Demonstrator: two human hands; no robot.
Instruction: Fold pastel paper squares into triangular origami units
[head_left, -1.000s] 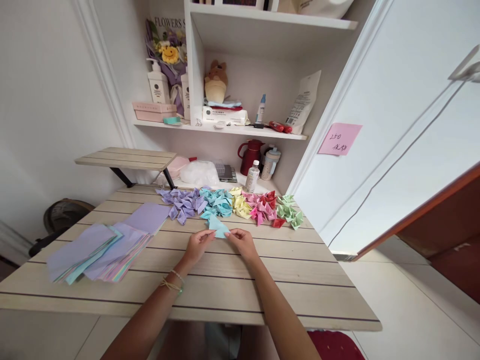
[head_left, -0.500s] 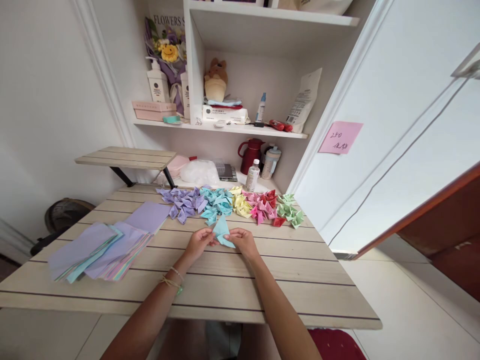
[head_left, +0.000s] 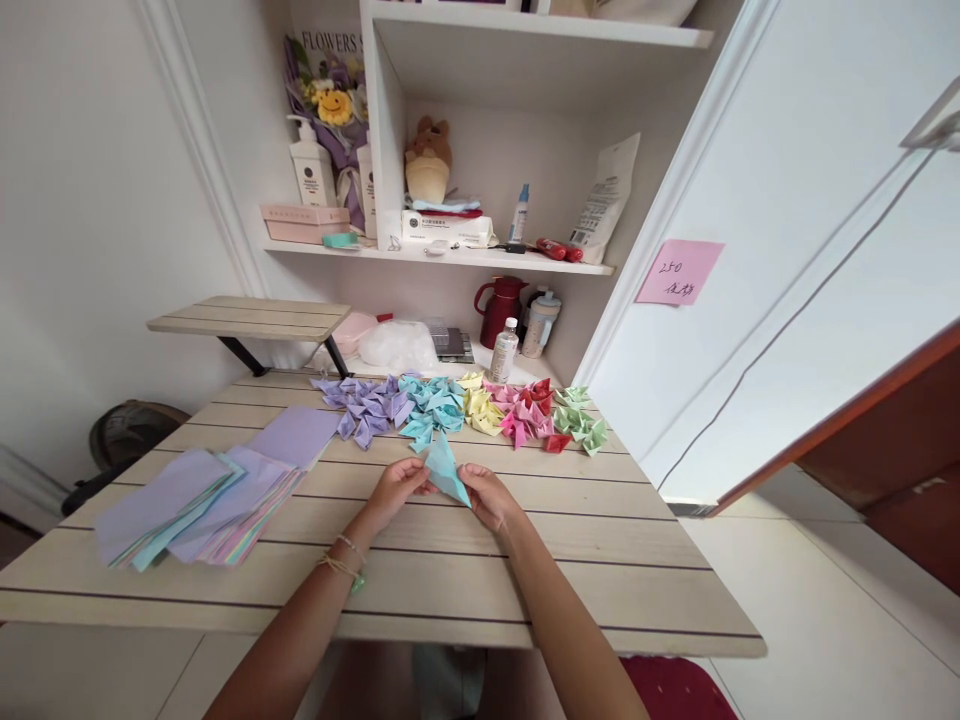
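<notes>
A light-blue piece of folded origami paper is held between my two hands, just above the table. My left hand pinches its left edge. At its right edge my right hand grips it with thumb and fingers. Behind it lie finished-looking folded paper pieces in colour groups: purple, blue, yellow, pink and red, and green. To the left, stacks of square coloured paper lie fanned out, purple sheets on top.
The slatted wooden table reaches back to a white shelf unit. A small raised wooden stand is at the back left. Behind the folded pieces stand a clear bottle, a red jug and a light-coloured cup.
The blue paper's lower flap has turned, so it now shows as a narrower pointed shape. My right thumb and fingers have shifted along its right edge.
</notes>
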